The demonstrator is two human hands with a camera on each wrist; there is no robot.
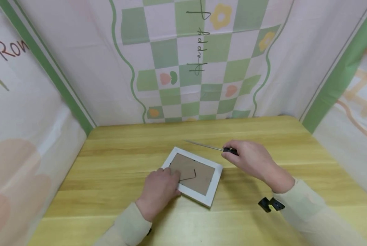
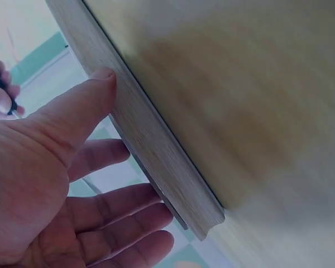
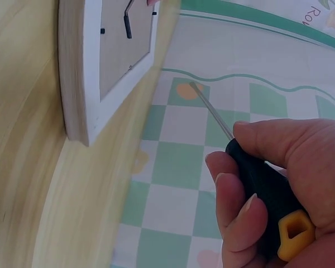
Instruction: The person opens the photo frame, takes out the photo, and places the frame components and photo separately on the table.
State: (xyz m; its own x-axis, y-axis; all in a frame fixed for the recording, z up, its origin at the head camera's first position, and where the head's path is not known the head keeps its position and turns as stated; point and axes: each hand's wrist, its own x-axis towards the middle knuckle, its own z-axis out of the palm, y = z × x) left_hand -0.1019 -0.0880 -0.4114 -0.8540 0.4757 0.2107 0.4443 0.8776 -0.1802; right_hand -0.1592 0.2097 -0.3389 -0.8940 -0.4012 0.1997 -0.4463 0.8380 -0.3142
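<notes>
A white-edged picture frame (image 1: 214, 182) lies back up on the table, its brown backing board (image 1: 186, 164) showing. A thin, dark bent strip or line (image 1: 195, 173) crosses the board. My left hand (image 1: 160, 188) holds the frame at its near left corner; in the left wrist view the thumb (image 2: 89, 100) presses the outer edge while the fingers reach over the back. With my right hand (image 1: 252, 159) I grip a screwdriver by its black handle (image 3: 262, 178), which has a yellow end (image 3: 296, 237). Its thin metal shaft (image 1: 205, 146) points left, beyond the frame's far edge and apart from it.
The wooden table (image 1: 116, 153) runs back to a hanging cloth (image 1: 189, 85) with green checks and flowers. More printed cloth (image 1: 32, 136) closes off the left side, and another panel stands at right. A small black clip-like part (image 1: 271, 204) sits by my right cuff.
</notes>
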